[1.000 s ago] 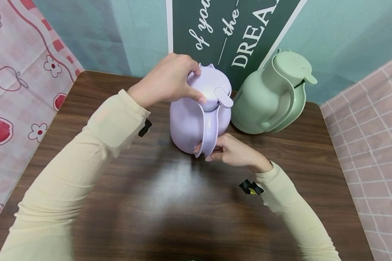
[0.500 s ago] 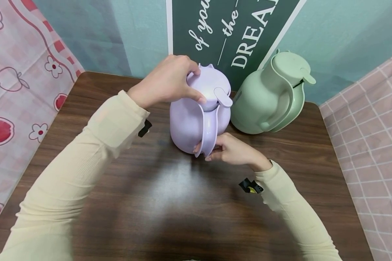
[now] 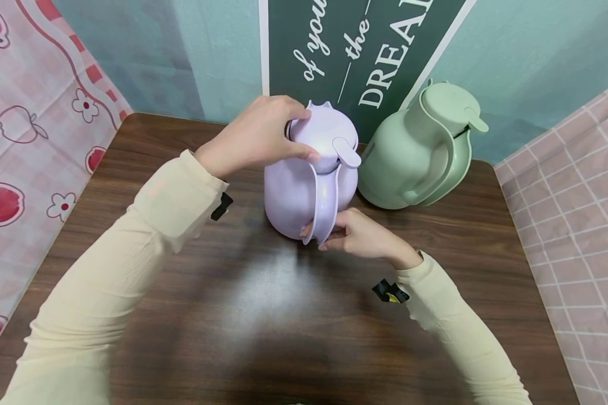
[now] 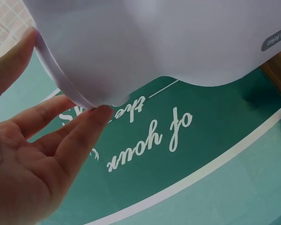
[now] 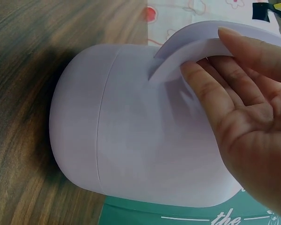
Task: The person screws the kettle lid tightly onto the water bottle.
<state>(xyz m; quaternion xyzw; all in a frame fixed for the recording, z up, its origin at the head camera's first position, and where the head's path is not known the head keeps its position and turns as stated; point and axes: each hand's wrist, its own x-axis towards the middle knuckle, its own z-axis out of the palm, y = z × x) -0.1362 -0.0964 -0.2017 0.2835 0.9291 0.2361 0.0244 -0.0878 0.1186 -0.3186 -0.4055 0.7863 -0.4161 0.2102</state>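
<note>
A lilac vacuum jug (image 3: 289, 194) stands upright on the brown wooden table in the head view. My left hand (image 3: 258, 132) holds its round lid (image 3: 324, 132) from the left, thumb on the near side and fingers at the far side. In the left wrist view, the left fingertips (image 4: 103, 112) touch the lid's rim. Low on the jug's curved handle (image 3: 326, 208), my right hand (image 3: 362, 233) grips with the fingers passing through the handle's loop. The right wrist view shows the right thumb (image 5: 253, 51) lying along the handle's outer side.
A pale green vacuum jug (image 3: 402, 157) of similar shape stands close on the right. Behind both is a dark green lettered panel (image 3: 304, 50) against the teal wall (image 3: 223, 56). Pink tiling (image 3: 577, 225) borders the table on the right, a fruit-patterned cloth (image 3: 25, 152) on the left.
My left wrist and knuckles have dipped slightly, while the fingers stay on the lid. The lilac jug and my right hand have stayed in place.
</note>
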